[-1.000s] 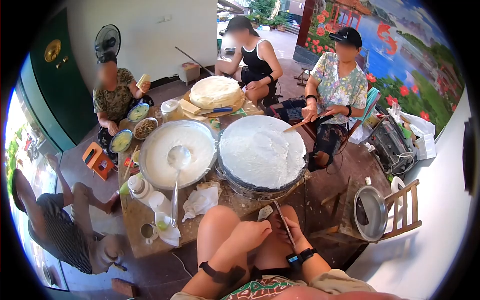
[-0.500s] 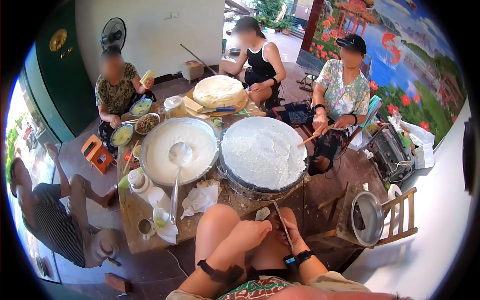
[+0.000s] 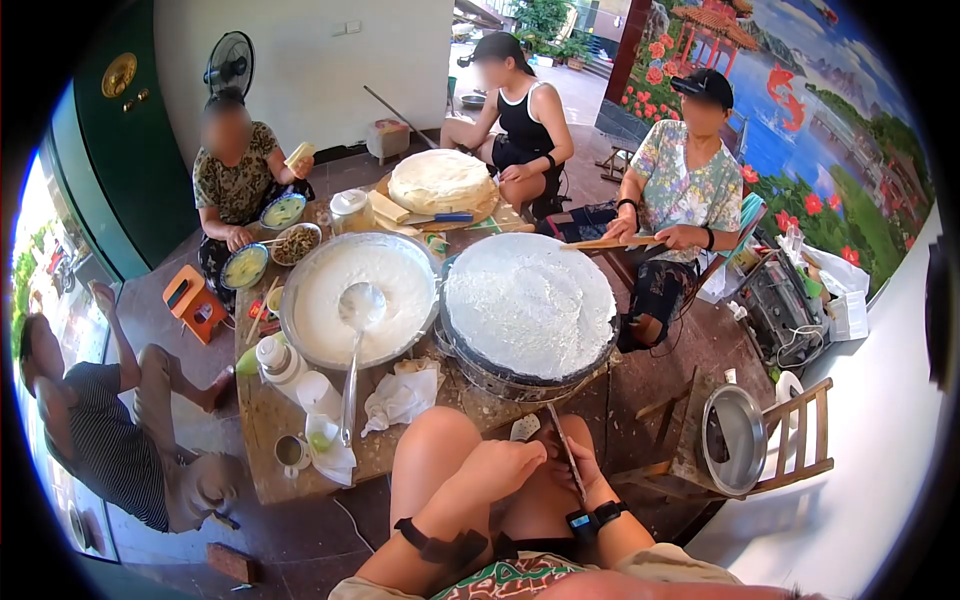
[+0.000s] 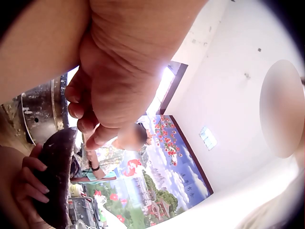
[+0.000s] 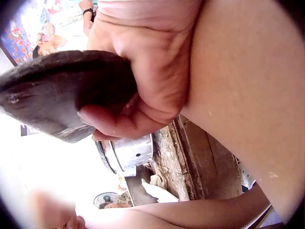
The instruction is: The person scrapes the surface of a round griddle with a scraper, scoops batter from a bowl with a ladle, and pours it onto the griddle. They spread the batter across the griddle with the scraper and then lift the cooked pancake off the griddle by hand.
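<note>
My right hand [image 3: 582, 462] grips a dark half-moon scraper [image 5: 62, 90], seen edge-on in the head view, its fingers curled round it above my thigh. The left hand [image 3: 505, 468] rests by my knees with its fingers loosely curled and holds nothing; in the left wrist view those fingers hang near the scraper. Just ahead of my knees stands a round griddle [image 3: 465, 378], its top spread with white batter [image 3: 530, 305]. Across from me, a person in a floral shirt holds a flat wooden spatula [image 3: 600, 243] level at the griddle's far right rim.
Left of the griddle, a wide metal basin [image 3: 290, 325] of batter holds a ladle [image 3: 350, 390]. A stack of flatbreads [image 3: 440, 182], a knife [image 3: 440, 218], bowls and a crumpled cloth [image 3: 402, 395] share the wooden table [image 3: 260, 450]. Several people sit around. A metal bowl [image 3: 735, 440] stands on a chair at right.
The person in the floral shirt has swung the wooden spatula from the griddle's right side up to level at its far right rim. My hands have hardly moved.
</note>
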Demonstrator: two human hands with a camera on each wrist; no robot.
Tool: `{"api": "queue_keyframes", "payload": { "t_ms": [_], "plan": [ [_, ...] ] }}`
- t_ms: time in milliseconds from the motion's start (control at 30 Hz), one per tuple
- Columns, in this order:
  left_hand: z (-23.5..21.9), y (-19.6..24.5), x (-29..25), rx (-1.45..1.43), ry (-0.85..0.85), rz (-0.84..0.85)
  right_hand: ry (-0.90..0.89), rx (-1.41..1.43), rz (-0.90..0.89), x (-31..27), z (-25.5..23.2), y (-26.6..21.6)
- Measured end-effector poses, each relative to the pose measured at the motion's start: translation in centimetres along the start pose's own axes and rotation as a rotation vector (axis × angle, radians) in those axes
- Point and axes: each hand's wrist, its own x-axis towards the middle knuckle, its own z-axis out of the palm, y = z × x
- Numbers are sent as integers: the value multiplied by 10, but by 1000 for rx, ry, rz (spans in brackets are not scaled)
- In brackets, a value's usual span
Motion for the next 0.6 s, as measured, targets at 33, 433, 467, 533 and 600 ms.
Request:
{"api": "queue_keyframes", "payload": {
  "t_ms": [33, 433, 467, 533, 600],
  "plan": [
    [0, 0, 0, 2, 0, 3, -3, 0, -3, 0, 0, 0],
    [1, -1, 0, 26, -14, -1, -2, 36, 26, -1, 1, -1],
    [1, -1, 0, 25, -14, 0, 1, 37, 19, -1, 2, -1],
    [2, -2, 0, 20, -14, -5, -1, 33, 12, -1, 3, -1],
    [2, -3, 0, 16, -12, -7, -11, 23, 11, -1, 2, -1]
  ]
}}
